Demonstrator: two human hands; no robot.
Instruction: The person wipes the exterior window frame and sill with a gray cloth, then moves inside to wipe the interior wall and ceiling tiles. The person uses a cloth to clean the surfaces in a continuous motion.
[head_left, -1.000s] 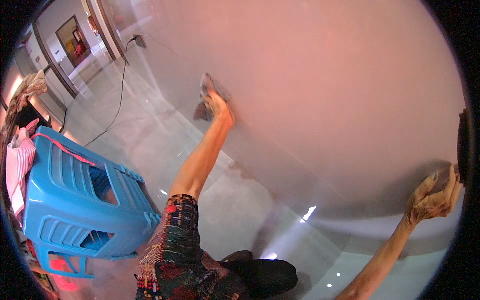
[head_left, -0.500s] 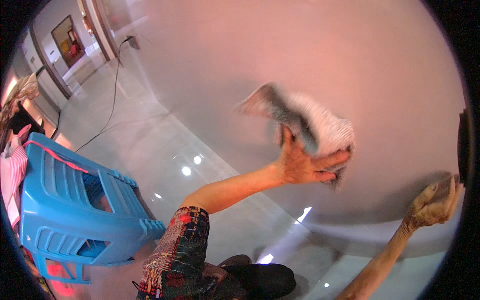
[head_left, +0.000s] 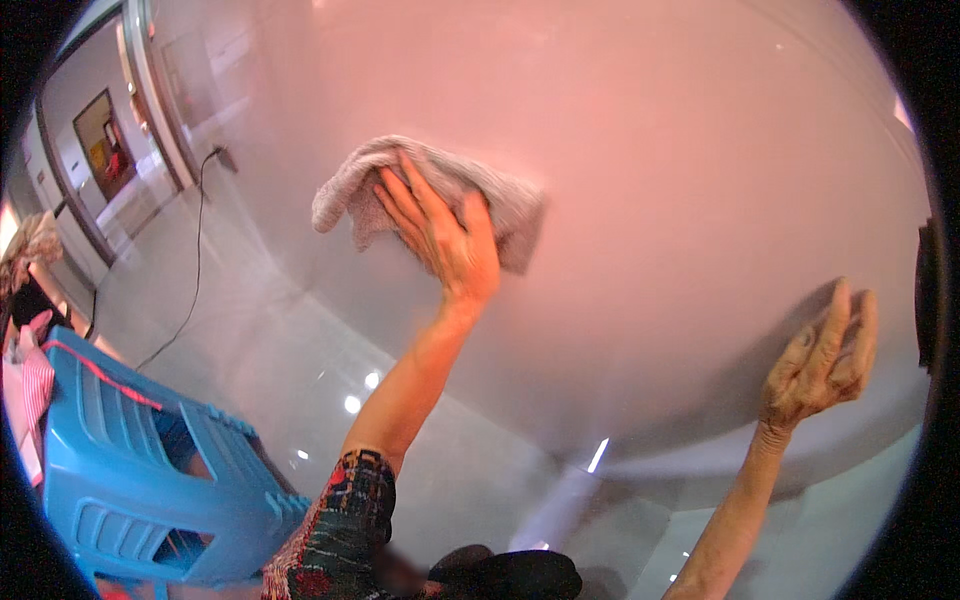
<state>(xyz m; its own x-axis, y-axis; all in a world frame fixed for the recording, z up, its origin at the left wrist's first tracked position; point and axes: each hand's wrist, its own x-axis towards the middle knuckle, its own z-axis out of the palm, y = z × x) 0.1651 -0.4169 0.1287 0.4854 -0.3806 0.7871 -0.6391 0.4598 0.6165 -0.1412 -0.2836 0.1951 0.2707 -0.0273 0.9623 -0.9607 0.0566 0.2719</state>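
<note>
A grey, fluffy cleaning cloth (head_left: pixel 512 205) lies spread against the smooth, pinkish wall (head_left: pixel 660 130). My left hand (head_left: pixel 455 245) presses it there with long, slightly parted fingers, and the cloth's left end bunches up past the fingertips. Lower on the right, my right hand (head_left: pixel 815 375) is raised beside the wall with no object in it. Two of its fingers point up while the others bend. Whether its fingertips touch the wall I cannot tell; its shadow falls close by.
At the lower left stands a blue plastic stool (head_left: pixel 150 470), with pink striped fabric (head_left: pixel 28 400) hanging at its edge. A black cord (head_left: pixel 200 250) runs from a wall socket down to the shiny tiled floor (head_left: pixel 270 350). Doorways open at the far upper left. A dark object (head_left: pixel 928 295) sits at the right rim.
My left hand has swept the cloth left and up along the wall, and the cloth now lies flatter. My right hand has shifted left and up, its fingers more upright.
</note>
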